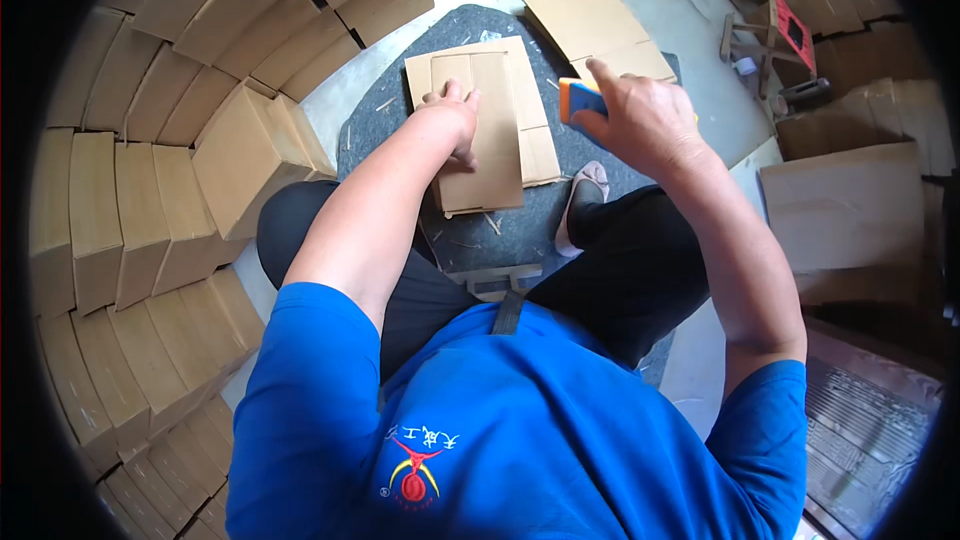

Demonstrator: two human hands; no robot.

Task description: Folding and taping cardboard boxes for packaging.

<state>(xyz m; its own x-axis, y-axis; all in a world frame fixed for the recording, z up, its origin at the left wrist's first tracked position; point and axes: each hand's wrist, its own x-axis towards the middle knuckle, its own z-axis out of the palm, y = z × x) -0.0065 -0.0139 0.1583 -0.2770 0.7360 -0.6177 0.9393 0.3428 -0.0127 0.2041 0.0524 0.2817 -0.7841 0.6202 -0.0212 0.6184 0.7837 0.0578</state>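
My left grip (455,118) lies open on a narrow folded cardboard piece (490,150), with the fingers spread apart over its upper face, and it is not closed around anything. This piece is in front of me, a little to the left of the middle, and it lies on top of a wider cardboard sheet (540,145), whose edge comes out at the far side and on the right. Both are on a dark grey mat (375,115), where some small pale scraps (492,225) are scattered

My right grip (645,120) is closed around a blue and orange tool (583,102). I hold it to the right of the cardboard pieces, apart from the narrow one, and its orange end is toward the left. What kind of tool it is, I cannot tell, because my fingers cover much of it

Farther away, on the right, another flat cardboard sheet (590,25) lies partly over the mat. Nearer to me, a light shoe (592,178) is on the mat. On my left side stand many stacked cardboard boxes (150,200), and at far right is a wooden stool (792,32) with red top
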